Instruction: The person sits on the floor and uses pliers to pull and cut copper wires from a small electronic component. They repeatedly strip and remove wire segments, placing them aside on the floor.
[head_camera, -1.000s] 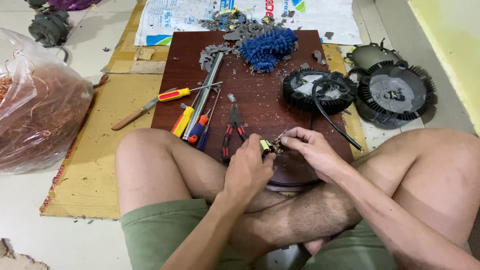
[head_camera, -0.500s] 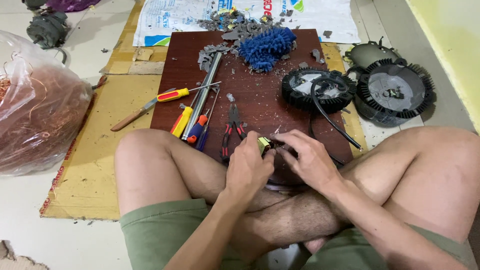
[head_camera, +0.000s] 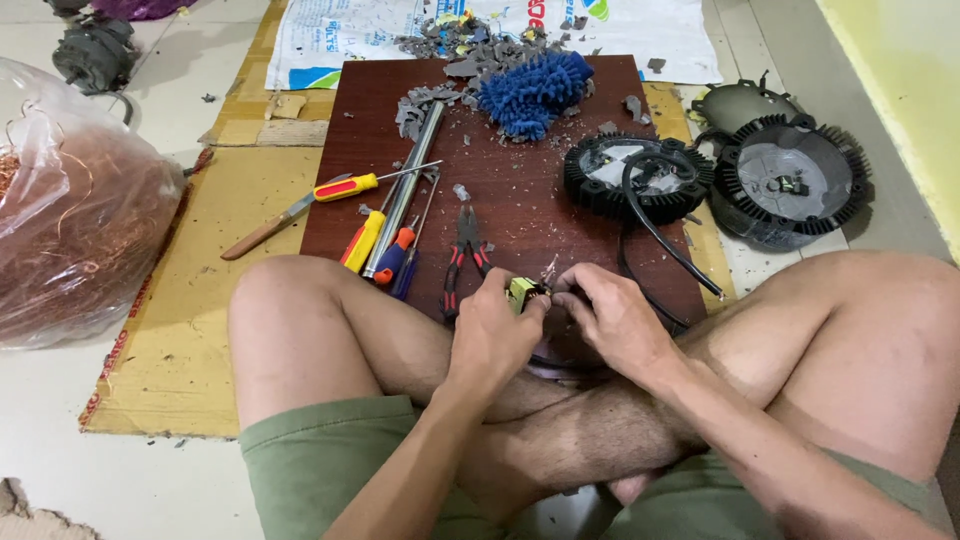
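Green shorts and bare crossed legs filled the bottom of the frame. Just above them, at centre, the left hand (head_camera: 492, 335) and right hand (head_camera: 612, 318) met, both with fingers pinched shut on a small yellow-green component (head_camera: 522, 292) held between them over the near edge of a dark red-brown board (head_camera: 520, 210). The board lay on yellow cardboard (head_camera: 190, 330) spread over a pale tiled floor (head_camera: 100, 470). Just beyond the hands lay red-handled pliers (head_camera: 464, 250); left of them were screwdrivers (head_camera: 375, 245) and a metal rod (head_camera: 408, 185). At centre right sat a black finned ring (head_camera: 640, 178), with a round finned housing (head_camera: 790, 185) off the board further right. At the far edge lay a blue fluffy cloth (head_camera: 535, 92) among grey scraps (head_camera: 450, 45). A clear bag of copper wire (head_camera: 80, 230) filled the left side.
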